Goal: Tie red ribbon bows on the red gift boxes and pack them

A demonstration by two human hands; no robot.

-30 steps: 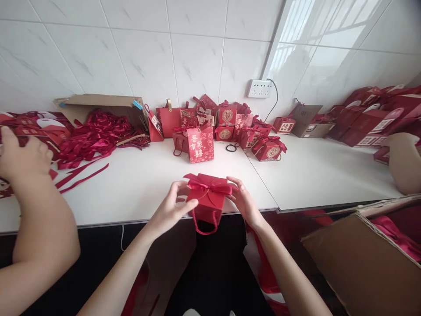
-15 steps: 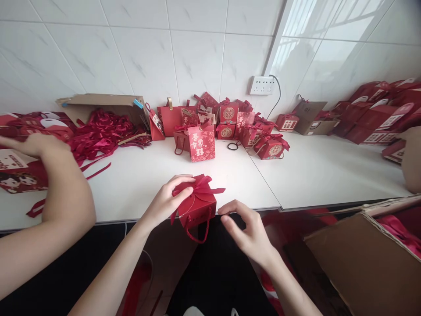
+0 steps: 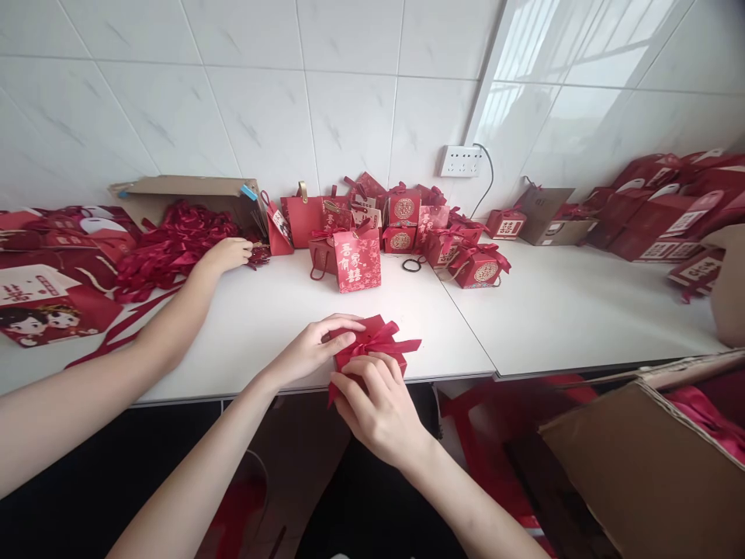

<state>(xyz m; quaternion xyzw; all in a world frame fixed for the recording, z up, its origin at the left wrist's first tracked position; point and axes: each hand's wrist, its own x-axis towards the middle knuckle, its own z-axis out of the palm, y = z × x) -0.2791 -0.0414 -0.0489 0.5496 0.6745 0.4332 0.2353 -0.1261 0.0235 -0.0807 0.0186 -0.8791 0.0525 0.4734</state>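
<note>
Has ribbons at 9 o'clock in view. With left hand pinches box at 6 o'clock, by edge of table. Curls right hand onto its near side; cannot tell if gripping. Has carton at 4 o'clock.

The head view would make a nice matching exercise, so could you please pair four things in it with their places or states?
1. bow-tied gift box
2. socket panel
3. ribbon pile
4. large cardboard box

A. mounted on the tiled wall
B. in the picture's lower right
C. touched by left hand and right hand
D. on the white table, far left

Pairs: 1-C, 2-A, 3-D, 4-B
</note>
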